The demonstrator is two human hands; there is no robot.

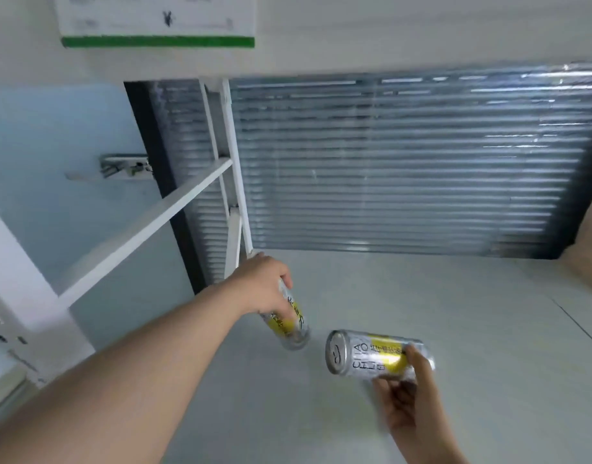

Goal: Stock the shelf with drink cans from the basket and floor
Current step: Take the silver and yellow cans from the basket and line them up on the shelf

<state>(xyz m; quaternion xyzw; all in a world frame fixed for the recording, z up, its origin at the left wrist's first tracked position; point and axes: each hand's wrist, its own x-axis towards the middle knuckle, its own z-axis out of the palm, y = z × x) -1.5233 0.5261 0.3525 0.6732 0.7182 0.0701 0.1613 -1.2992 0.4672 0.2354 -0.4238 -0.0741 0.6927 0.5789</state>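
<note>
Pale blue wall (53,145) and a white shelf frame (234,169) fill the left, under a sign (157,25) with a green stripe, its print too blurred to read. Beside the frame's upright, the left hand (261,283) closes its grip round the top of a silver-and-yellow can (289,326), tilted over the grey shelf (455,329). Further right, the right hand (408,396) holds a second can (368,354) on its side, lid facing left, dark capitals starting "CH". Ribbed silver panelling (405,162) backs the shelf.

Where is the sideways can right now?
Head view, lower centre-right: the sideways can is gripped by the right hand over the shelf, lid pointing left, just right of the second can in the left hand.
</note>
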